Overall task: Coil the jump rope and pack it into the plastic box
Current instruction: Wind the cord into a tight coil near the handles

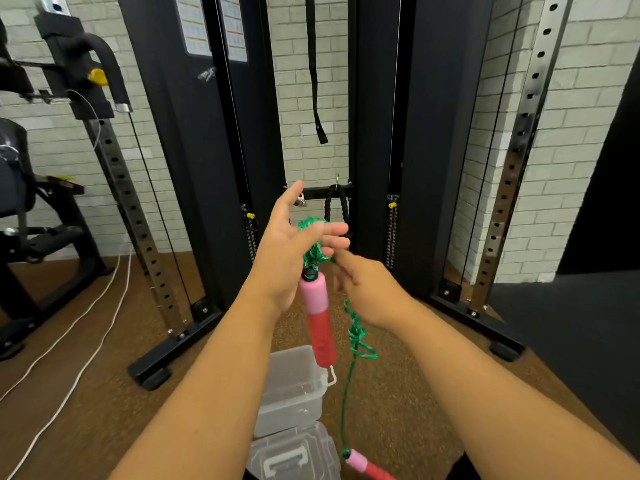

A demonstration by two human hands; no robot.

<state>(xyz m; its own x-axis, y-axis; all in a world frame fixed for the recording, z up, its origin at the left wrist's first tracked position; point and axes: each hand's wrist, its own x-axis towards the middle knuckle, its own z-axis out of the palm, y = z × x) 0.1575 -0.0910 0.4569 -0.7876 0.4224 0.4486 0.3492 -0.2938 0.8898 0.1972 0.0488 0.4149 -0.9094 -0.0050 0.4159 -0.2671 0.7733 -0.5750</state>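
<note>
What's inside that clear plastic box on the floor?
The clear plastic box looks empty: no rope in it yet. Its near end is hidden behind the left forearm. The lid lies beside it, nearer the camera.

Brown speckled floor (104, 393) — on it an open clear plastic box (294, 386), its lid (294, 455) just beside it, a white cable (79, 341) trailing left, and the black machine's feet (173, 344).
</note>
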